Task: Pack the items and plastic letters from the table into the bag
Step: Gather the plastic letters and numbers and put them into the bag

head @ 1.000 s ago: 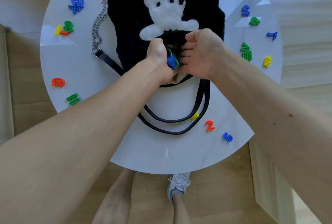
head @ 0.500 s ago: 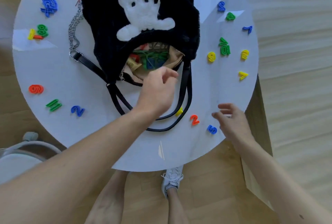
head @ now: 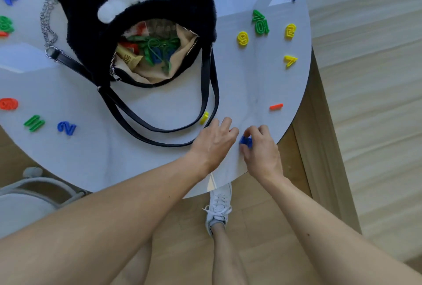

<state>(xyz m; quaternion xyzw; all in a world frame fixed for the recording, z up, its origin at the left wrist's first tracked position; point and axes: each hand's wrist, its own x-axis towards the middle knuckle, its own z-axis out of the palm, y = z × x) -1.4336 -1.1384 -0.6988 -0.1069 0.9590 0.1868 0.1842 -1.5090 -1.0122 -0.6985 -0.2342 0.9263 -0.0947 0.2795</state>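
Observation:
A black fuzzy bag point(head: 194, 10) with a white bear on it lies on the round white table point(head: 114, 161). Its zipped mouth gapes and shows green, blue and orange pieces and a tan packet inside. My right hand point(head: 262, 152) pinches a blue number 5 point(head: 246, 142) at the table's near edge. My left hand point(head: 214, 143) rests palm down just left of it, fingertips on the table beside a small yellow piece point(head: 204, 117). Whatever lies under those fingers is hidden.
Loose pieces lie on the right: yellow 9 point(head: 242, 38), green numbers point(head: 260, 22), yellow 2 point(head: 290, 31), yellow 7 point(head: 290, 60), an orange bar point(head: 275, 106). On the left are a blue 2 point(head: 66, 127), a green piece point(head: 34, 122) and an orange 9 point(head: 8, 103). Black straps point(head: 205, 79) loop toward me.
Both hands left the bag's mouth and came down to the near table edge. My right hand closed on the blue 5. My left hand now covers the spot of the orange 2.

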